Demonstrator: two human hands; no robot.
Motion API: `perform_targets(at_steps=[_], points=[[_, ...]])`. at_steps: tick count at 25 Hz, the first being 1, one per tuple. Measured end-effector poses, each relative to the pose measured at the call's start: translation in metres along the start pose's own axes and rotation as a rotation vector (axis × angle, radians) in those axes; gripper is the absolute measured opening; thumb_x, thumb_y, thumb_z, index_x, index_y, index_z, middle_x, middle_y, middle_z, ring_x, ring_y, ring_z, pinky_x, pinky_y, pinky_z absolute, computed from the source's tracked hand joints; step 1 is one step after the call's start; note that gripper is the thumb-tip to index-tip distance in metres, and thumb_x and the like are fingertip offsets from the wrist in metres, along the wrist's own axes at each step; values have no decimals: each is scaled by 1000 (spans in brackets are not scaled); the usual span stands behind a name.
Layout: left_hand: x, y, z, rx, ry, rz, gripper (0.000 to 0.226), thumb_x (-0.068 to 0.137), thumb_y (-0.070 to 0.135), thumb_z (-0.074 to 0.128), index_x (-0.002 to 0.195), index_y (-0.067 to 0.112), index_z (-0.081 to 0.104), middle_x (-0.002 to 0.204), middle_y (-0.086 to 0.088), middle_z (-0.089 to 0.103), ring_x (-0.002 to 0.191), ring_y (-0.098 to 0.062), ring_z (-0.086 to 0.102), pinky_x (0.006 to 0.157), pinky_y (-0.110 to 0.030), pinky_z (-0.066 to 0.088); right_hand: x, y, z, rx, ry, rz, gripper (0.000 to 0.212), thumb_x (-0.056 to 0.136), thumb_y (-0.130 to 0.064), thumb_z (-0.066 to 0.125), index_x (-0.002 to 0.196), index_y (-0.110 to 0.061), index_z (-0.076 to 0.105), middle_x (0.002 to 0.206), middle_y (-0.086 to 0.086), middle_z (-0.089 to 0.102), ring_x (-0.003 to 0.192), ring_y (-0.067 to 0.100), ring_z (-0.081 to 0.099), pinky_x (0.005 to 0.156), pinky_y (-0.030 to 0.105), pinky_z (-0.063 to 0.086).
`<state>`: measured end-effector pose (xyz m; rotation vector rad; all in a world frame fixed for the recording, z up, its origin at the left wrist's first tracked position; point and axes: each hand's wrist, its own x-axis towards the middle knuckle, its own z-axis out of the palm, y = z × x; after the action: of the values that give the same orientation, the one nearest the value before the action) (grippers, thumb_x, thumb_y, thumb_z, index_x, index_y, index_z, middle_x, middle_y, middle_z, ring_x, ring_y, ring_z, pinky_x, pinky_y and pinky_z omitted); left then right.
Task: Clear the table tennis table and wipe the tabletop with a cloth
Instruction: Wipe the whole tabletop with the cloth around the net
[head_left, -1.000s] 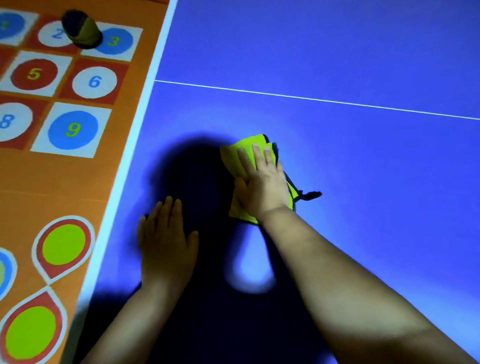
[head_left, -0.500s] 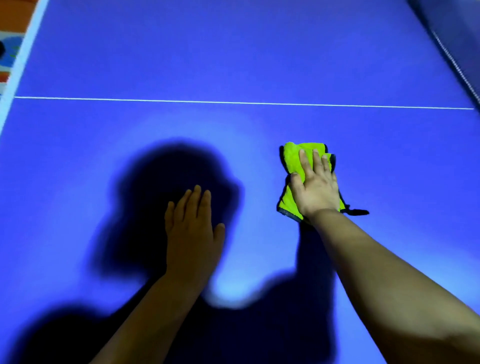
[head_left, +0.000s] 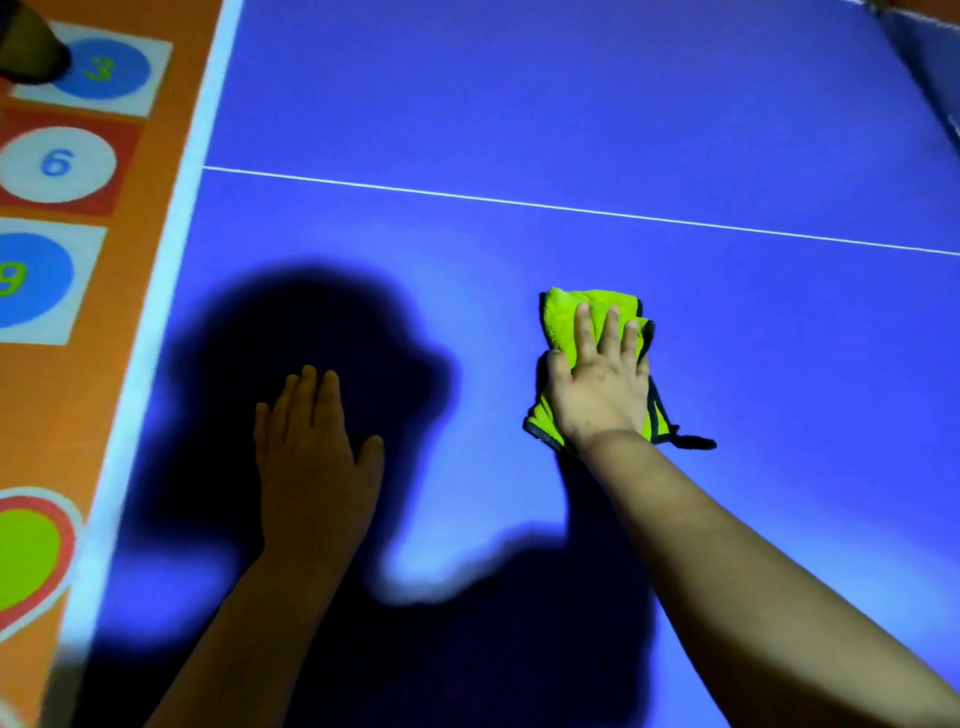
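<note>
Currently wiping — right hand (head_left: 597, 384) presses flat on the cloth (head_left: 576, 317), left hand (head_left: 311, 457) flat, released, on the tabletop (head_left: 519, 104). Next, likely: far half.

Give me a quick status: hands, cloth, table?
Right hand flat on yellow cloth. Left hand flat on tabletop, empty. No obstacle seen near cloth.

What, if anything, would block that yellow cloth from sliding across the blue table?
Nothing visible. The right hand presses the folded yellow-green cloth flat on the blue tabletop; the left hand rests to its left, apart.
</note>
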<state>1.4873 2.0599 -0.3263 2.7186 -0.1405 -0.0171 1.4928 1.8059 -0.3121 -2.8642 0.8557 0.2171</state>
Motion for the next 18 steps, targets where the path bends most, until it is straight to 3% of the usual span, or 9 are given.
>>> perform_targets(at_steps=[6,10,13,16,18], points=[[7,-107,-54,13,21,-141,74,71,14,76,134,-7,43,141,-26,40,133,-40,34,110,-54,16,-60,-166,29,-76,-34,-341,68,91,-50,24,153,-33,4,162,4,-3,148,28,-6,119,47,3],[6,-143,-71,49,39,-162,67,74,24,59,131,-8,45,136,-29,43,128,-44,40,106,-58,21,-93,-264,46,-124,-90,-630,64,96,-46,31,154,-30,8,162,4,-1,147,31,-8,118,52,1],[8,-146,-76,71,47,-128,62,74,23,57,127,-10,49,130,-32,48,121,-48,45,101,-62,28,-82,-288,48,-98,-116,-751,60,96,-45,27,153,-29,13,162,4,2,148,29,-6,118,49,2],[15,-129,-72,104,16,-99,68,75,17,74,131,-8,45,134,-30,46,125,-46,43,104,-60,24,-58,-276,47,-97,-76,-816,65,88,-47,17,151,-30,25,161,2,16,148,28,7,117,48,11],[22,-111,-67,116,-25,-77,76,72,21,78,133,-7,43,135,-29,46,126,-44,42,106,-58,23,-35,-258,41,-74,-83,-763,61,92,-45,29,151,-31,24,161,2,14,148,28,6,117,48,11]])
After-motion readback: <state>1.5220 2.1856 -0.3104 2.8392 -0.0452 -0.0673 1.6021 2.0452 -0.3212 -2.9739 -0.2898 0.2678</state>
